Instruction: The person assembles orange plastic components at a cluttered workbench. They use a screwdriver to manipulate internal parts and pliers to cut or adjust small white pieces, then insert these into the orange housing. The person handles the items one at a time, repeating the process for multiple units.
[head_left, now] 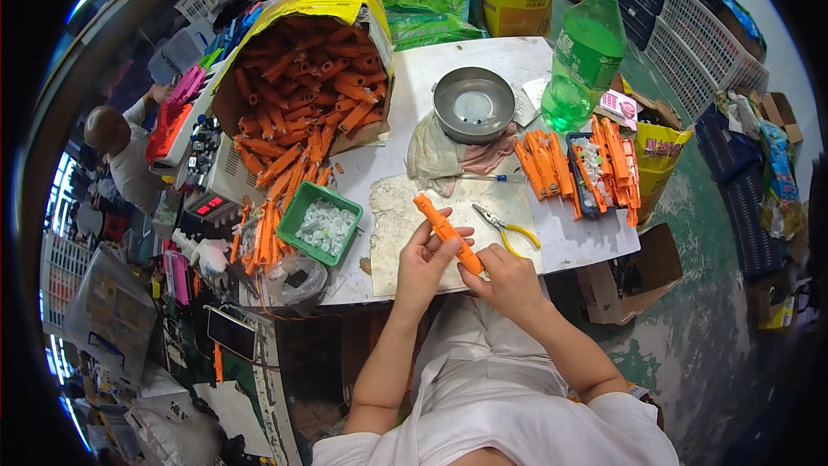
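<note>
Here, left hand (424, 261) and right hand (509, 280) both clamped on an orange plastic part (446, 230), above the counter (414, 95), yellow-handled pliers (507, 229) just beside.

Small assembly workshop, piecework kind. Cluttered white surface (483, 69) carrying a tipped cardboard box of orange plastic parts (302, 78), a green tray of small clear pieces (319, 224), yellow-handled pliers (509, 229). Stacked plastic crates (699, 43) alongside, worn green painted floor (699, 328) below.
</note>
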A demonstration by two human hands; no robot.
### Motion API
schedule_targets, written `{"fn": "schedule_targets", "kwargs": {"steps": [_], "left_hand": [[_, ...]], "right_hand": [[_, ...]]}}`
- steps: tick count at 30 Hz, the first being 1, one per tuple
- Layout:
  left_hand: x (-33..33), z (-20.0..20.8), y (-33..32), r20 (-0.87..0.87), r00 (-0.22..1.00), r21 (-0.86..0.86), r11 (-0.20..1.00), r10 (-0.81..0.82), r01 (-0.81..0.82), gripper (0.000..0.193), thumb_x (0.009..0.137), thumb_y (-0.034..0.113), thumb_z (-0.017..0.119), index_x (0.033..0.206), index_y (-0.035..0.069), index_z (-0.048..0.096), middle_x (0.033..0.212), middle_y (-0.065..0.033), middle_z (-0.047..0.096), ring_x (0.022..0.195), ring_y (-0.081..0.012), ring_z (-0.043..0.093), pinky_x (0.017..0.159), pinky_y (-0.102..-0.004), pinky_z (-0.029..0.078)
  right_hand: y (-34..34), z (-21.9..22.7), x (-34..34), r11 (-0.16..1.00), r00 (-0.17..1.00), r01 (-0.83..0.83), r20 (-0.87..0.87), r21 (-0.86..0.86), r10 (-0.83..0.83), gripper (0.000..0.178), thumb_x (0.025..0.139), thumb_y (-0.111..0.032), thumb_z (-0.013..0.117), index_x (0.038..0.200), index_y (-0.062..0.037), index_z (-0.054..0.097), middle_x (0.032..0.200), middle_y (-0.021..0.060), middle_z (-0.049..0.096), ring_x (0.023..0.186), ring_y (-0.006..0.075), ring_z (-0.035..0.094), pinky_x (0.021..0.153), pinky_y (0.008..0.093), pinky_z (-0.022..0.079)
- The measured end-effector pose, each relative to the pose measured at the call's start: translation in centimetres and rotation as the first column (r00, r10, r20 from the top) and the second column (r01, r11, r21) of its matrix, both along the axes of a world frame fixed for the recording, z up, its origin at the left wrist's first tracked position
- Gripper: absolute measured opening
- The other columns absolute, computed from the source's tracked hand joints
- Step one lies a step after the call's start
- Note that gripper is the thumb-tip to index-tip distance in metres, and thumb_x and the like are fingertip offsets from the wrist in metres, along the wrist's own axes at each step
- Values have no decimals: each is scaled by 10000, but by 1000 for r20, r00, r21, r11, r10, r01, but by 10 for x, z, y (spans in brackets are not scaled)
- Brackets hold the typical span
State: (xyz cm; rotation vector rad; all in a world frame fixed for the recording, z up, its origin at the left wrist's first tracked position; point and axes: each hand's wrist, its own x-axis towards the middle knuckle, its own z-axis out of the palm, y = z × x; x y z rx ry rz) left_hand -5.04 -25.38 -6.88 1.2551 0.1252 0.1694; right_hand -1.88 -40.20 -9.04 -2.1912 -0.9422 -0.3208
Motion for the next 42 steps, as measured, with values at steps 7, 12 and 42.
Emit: {"fn": "schedule_targets", "kwargs": {"steps": [7,12,42], "left_hand": [[2,-14,-10,-46,999,11,1000,28,-27,564,895,69,580,1371,-28,293,941,-149,670,837,-133,640,783,-256,504],[7,-19,-8,-41,999,-8,1000,-4,4,556,894,69,583,1365,-33,305,944,-152,670,840,-137,642,784,-260,505],[-25,-24,2,-90,996,-163,986,19,-33,542,927,284,555,1320,-11,328,1064,-240,614,912,-274,660,778,-335,537]], "right_hand": [[4,-9,2,999,1000,16,-14,-31,-17,270,727,-246,724,788,-51,548,707,81,571,573,249,597,493,346,484],[3,-8,4,998,996,55,-74,17,-53,282,715,-247,740,783,-48,551,717,90,577,587,256,602,504,347,486],[-96,16,-8,829,875,269,-236,-489,-423,224,832,-246,651,877,-32,604,802,104,602,748,277,602,661,357,486]]}}
